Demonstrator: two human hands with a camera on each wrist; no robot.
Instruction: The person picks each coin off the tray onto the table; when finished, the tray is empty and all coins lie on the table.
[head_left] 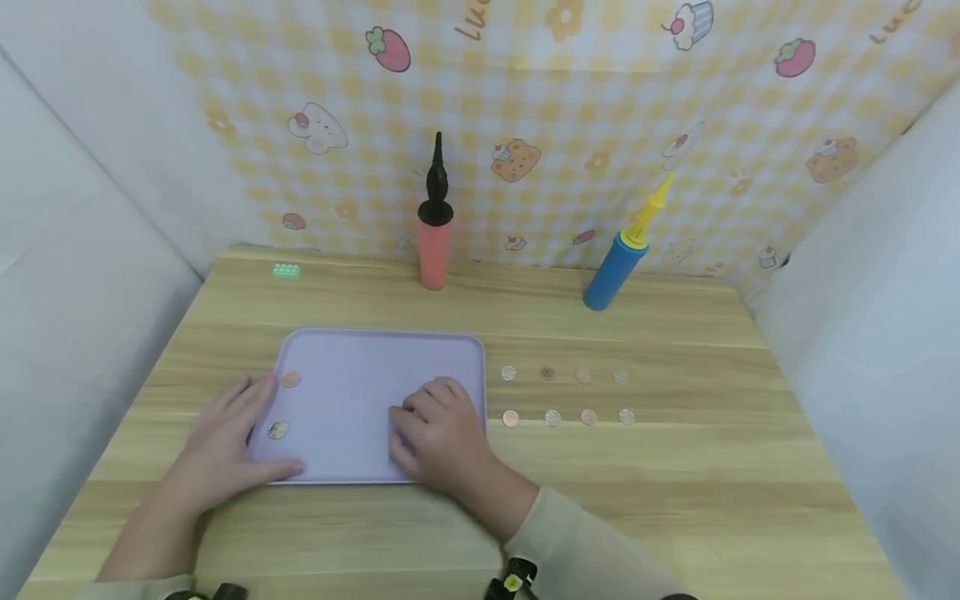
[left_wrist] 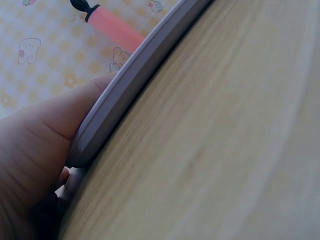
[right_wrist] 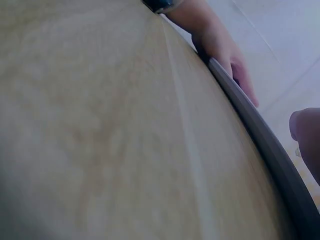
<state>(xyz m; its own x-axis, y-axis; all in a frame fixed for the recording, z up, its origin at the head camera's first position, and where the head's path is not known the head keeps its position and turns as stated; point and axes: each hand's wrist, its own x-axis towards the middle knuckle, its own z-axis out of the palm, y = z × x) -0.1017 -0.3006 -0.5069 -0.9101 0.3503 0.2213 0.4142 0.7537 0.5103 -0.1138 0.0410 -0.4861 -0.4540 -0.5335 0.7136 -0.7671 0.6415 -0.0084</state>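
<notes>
A pale purple tray [head_left: 345, 400] lies on the wooden table. At its front left corner my left hand [head_left: 221, 446] is spread, the thumb over the front rim and the fingers along the left side. Two coins lie in the tray close to that hand: a copper-coloured coin [head_left: 291, 379] and a silvery coin [head_left: 278, 430]. Over the tray's right part is my right hand [head_left: 442, 433], knuckles up and fingers bent down. Its fingertips are hidden, so I cannot tell whether a coin is between them. The tray's edge [left_wrist: 120, 90] fills the middle of the left wrist view.
Right of the tray, several coins [head_left: 552, 417] lie in two rows, copper and silvery. Behind it stand a pink hand pump [head_left: 434, 250] with a black top and a tilted blue pump [head_left: 615, 271] with a yellow top. A green toy brick [head_left: 286, 270] sits back left.
</notes>
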